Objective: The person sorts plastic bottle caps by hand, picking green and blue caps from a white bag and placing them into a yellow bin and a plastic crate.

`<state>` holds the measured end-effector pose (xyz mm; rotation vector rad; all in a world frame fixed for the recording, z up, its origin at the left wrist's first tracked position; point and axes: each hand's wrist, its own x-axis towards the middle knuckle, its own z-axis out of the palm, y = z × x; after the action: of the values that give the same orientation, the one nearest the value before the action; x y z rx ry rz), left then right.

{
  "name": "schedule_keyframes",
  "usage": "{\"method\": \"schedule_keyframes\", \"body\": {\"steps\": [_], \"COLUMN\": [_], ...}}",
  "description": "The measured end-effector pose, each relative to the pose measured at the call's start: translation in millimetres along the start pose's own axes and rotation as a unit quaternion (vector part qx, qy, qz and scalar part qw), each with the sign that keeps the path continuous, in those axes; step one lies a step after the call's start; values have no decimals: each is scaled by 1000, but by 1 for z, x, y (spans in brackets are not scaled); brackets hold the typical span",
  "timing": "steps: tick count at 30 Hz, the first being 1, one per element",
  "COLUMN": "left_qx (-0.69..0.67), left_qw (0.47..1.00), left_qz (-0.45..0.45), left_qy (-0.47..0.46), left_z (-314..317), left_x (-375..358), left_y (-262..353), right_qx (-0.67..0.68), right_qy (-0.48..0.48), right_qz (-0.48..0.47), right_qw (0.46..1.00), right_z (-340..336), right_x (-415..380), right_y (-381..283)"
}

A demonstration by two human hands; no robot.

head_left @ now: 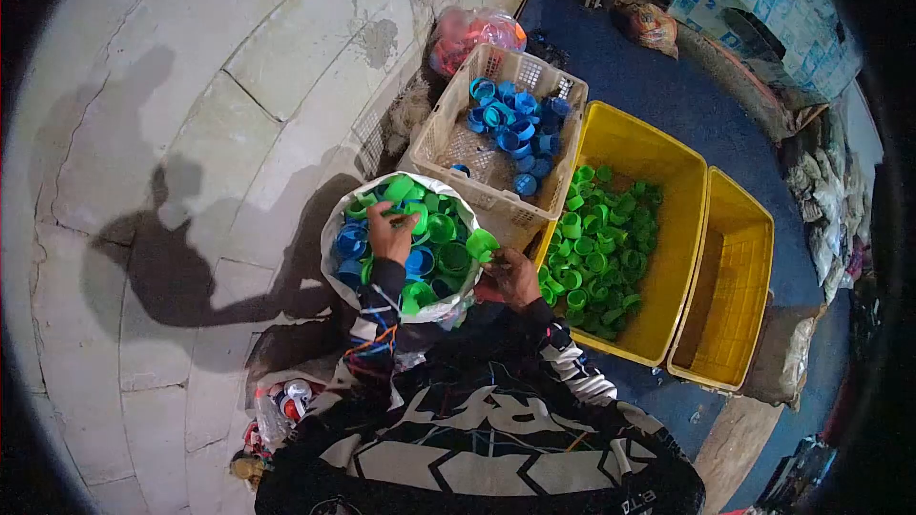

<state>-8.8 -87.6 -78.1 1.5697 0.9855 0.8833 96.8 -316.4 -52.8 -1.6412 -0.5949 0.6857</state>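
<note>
In front of me stands a round white sack filled with green and blue plastic caps. My left hand reaches over it, fingers curled and closed at a green cap among the others. At the sack's right rim, my right hand grips another green cap between thumb and fingers. Inside the sack, a blue cap lies near my left wrist, and more blue ones sit along the left side.
A pale plastic crate behind the sack holds blue caps. To the right, a yellow bin contains many green caps; a second yellow bin stands beyond it. A block wall rises at left.
</note>
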Motion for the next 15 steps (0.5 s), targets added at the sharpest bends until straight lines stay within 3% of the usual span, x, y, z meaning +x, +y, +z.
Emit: {"method": "schedule_keyframes", "body": {"steps": [2, 4, 6, 8, 15], "left_qx": [49, 73, 71, 90, 189], "left_qw": [997, 990, 986, 981, 945], "left_qz": [29, 79, 67, 64, 157], "left_qy": [-60, -90, -132, -157, -216], "left_z": [-5, -2, 9, 21, 75], "left_x": [-14, -27, -37, -47, -73], "left_y": [20, 29, 40, 54, 76], "right_qx": [-83, -52, -88, -190, -152], "right_qy": [4, 5, 35, 94, 167], "right_qz": [-59, -37, -77, -176, -139], "right_qw": [995, 998, 992, 961, 964], "right_z": [-6, -13, -20, -24, -52], "right_x": [-1, 0, 2, 6, 1], "right_y": [-3, 1, 8, 16, 25]}}
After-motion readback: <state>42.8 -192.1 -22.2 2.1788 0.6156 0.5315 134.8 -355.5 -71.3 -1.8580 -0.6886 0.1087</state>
